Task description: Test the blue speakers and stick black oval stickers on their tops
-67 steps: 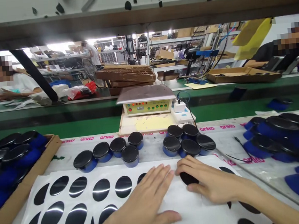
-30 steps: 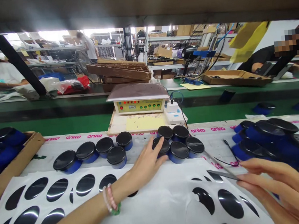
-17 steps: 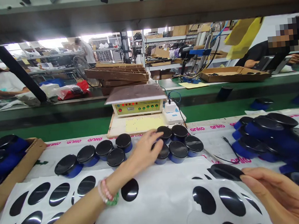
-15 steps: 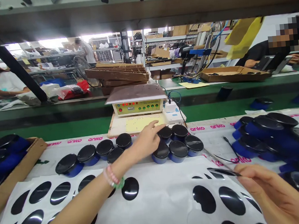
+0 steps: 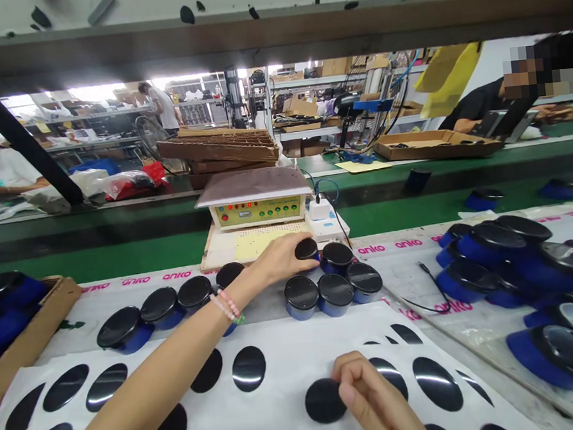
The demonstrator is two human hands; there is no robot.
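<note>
My left hand [image 5: 281, 261] reaches forward across the bench, thumb and fingers closed around a round blue unit with a glossy black top [image 5: 306, 248]. Just beside it stands a group of similar blue units [image 5: 335, 290]. Another row of them [image 5: 160, 305] lines up to the left, partly hidden by my forearm. Closer to me, my right hand [image 5: 369, 392] pinches the edge of a thin black disc sticker [image 5: 325, 401] above the white sheet. More black discs [image 5: 248, 369] lie on the white backing sheets [image 5: 279, 416].
A control box with lit digits [image 5: 260, 207] sits behind the units, with a white plug adapter [image 5: 321, 210]. Stacked blue units [image 5: 511, 255] crowd the right side, near a black cable [image 5: 433, 289]. A cardboard box [image 5: 36, 330] holds others at left. Co-workers sit across the green belt [image 5: 133, 238].
My left hand has gone from reaching with extended fingers to gripping a blue unit. My right hand has moved left with the black disc sticker, which now faces the camera more fully.
</note>
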